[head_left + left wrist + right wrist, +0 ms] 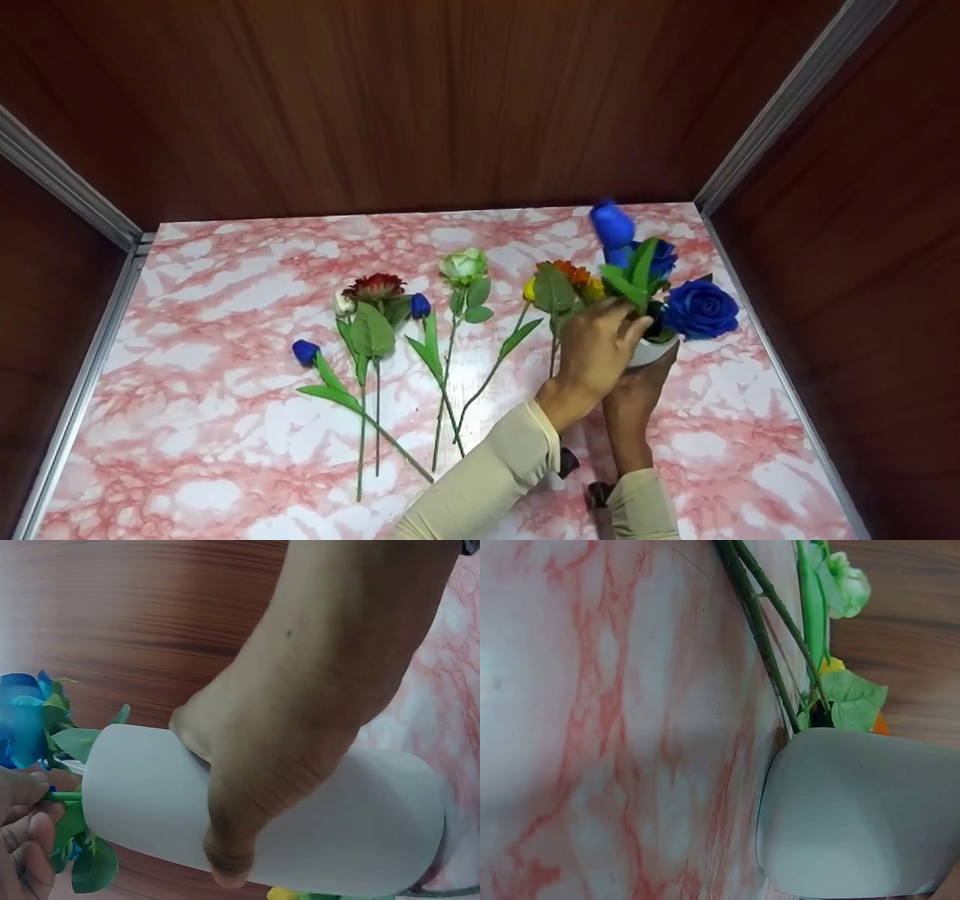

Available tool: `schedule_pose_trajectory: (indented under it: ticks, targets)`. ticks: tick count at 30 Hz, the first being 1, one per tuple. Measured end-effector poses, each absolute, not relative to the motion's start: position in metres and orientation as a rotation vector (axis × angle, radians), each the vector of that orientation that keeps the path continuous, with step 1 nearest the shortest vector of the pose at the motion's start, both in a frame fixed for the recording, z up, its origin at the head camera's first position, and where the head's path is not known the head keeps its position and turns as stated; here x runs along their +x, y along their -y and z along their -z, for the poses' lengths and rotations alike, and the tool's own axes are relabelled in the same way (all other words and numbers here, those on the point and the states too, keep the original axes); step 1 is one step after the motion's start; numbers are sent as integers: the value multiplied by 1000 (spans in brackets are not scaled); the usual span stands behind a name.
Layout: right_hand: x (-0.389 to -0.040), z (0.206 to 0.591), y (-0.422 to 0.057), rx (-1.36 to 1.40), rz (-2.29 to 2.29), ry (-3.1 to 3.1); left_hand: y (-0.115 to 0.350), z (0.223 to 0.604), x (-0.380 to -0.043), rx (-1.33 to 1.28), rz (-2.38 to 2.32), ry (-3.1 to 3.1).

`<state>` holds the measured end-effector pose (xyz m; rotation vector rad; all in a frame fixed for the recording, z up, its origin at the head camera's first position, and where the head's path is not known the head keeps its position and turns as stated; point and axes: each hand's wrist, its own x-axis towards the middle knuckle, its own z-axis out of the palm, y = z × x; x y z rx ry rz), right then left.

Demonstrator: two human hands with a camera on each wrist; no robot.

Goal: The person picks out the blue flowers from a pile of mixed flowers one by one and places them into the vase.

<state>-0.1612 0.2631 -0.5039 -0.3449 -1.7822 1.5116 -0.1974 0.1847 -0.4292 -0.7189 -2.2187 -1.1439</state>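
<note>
My left hand (592,352) is at the vase's mouth and pinches the green stem (64,796) of a blue tulip (612,225). Its bud is blurred and stands above the other blooms. My right hand (641,386) grips the white vase (651,354) around its body; the left wrist view shows the thumb and palm wrapping its side. A large blue rose (702,309) leans out of the vase to the right, and another blue flower (661,256) shows behind the tulip's leaves. The stem ends inside the vase are hidden.
On the pink marbled table (225,420) lie a blue tulip (305,352), another blue tulip (421,305), a white bud (344,304), a dark red flower (375,286), a green rose (463,265), and orange flowers (574,271) with yellow buds. Dark wooden panels (420,105) enclose the table.
</note>
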Motion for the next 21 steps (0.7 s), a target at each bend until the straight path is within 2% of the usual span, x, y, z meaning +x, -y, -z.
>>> schedule_pose_trajectory:
  ticks: [8,21]
  targets:
    - [-163,505,-263,-358,-1471,1798,-177,417,-195,-617,1616,2096]
    - [-159,502,-261,-392,-1427,1859,-175,413,-194,-560,1705,1931]
